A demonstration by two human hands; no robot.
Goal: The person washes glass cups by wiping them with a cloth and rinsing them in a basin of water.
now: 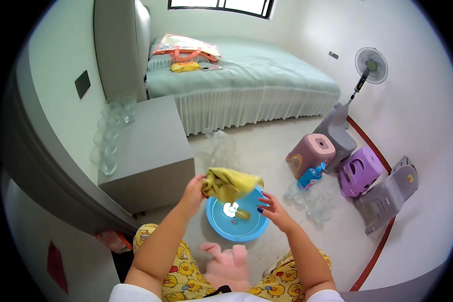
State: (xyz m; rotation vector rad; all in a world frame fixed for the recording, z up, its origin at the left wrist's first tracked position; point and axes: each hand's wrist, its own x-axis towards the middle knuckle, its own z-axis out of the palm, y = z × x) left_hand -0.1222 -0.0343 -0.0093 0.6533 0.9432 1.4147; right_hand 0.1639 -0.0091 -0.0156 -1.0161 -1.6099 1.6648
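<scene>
A yellow-green cloth [229, 183] hangs bunched from my left hand [193, 194], whose fingers are closed on its left end. Below the cloth stands a round blue basin [219, 226] with water in it and a small yellowish object [242, 215] inside. Over the basin's right rim is my right hand [275, 210], its fingers apart and nothing held, close to the cloth's free end but apart from it.
Glasses [107, 163] line the left of a grey cabinet [153, 136]. Right of the basin are more glasses [317, 209], a blue bottle [309, 177] and stools [312, 151]. Clear plastic [224, 148] lies behind; a pink plush [226, 267] sits between my legs.
</scene>
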